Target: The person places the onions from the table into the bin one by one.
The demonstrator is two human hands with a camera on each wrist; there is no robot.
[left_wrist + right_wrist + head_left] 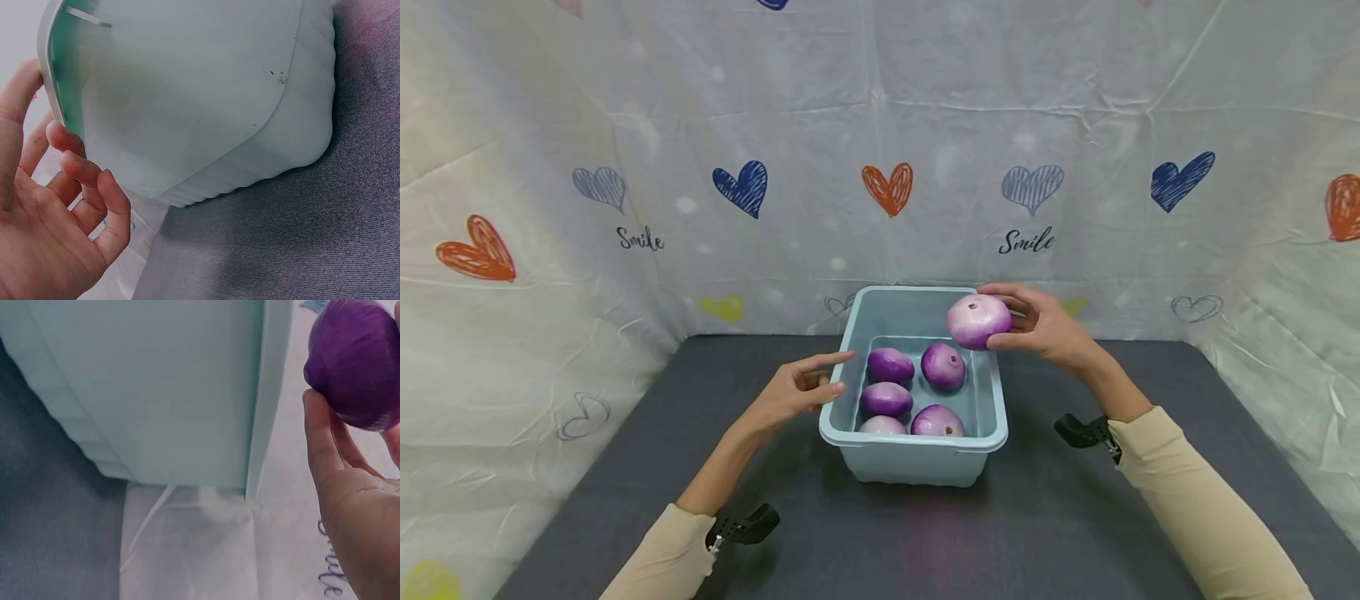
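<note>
A pale blue plastic basin point(917, 462) holds several purple onions, among them one at the back left point(891, 366) and one at the back right point(943, 367). Above its right rim, my right hand point(1037, 327) holds another large purple onion point(979, 321) between thumb and fingers; the right wrist view shows this onion point(356, 362) from below, above rim height. My left hand point(793, 390) is at the left rim, index finger stretched to the edge and the other fingers loosely bent. From the left wrist, those fingertips point(81, 169) appear beside the basin's outer wall.
The basin stands on a dark grey cloth-covered table point(880, 542). Behind it hangs a pale curtain point(820, 250) printed with hearts and the word Smile, close to the basin's far end. Both wrists wear black straps point(1082, 432).
</note>
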